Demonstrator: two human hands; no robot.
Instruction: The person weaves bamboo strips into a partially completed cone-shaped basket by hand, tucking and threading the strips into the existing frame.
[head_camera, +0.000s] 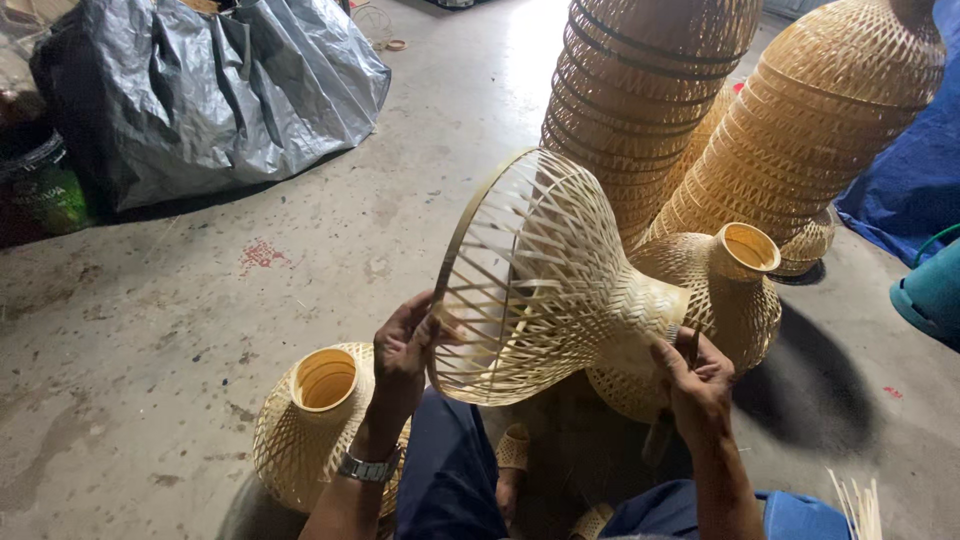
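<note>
Dark blue trousers (450, 470) on the person's bent knees fill the bottom edge, with a woven sandal (513, 447) on a foot between them. Above the knees, both hands hold up a pale woven bamboo lampshade with a wide open rim and a narrow neck (540, 285), tipped on its side so the rim faces left and toward the camera. The left hand (405, 350), with a metal wristwatch (367, 467) on its wrist, closes its grip on the lower left of the rim, fingers curled over the hoop. The right hand (698, 385) wraps around the shade's narrow neck end; a dark slim tool (662, 435) seems to be clamped in the same grip, though how it is held cannot be told.

Just left of the left forearm, a second bamboo shade with a round open neck (315, 420) stands on the grey concrete floor (200, 310). Behind the held shade, touching or nearly so, a third like it (735, 285) rests on the floor. Beyond rise two tall stacks of nested woven shades (740, 110). A crumpled grey plastic sheet (200, 90) lies at upper left, well apart. A blue tarpaulin (915, 170) and a teal plastic container (930, 295) sit at the right edge, and thin bamboo strips (855, 500) poke up at lower right.
</note>
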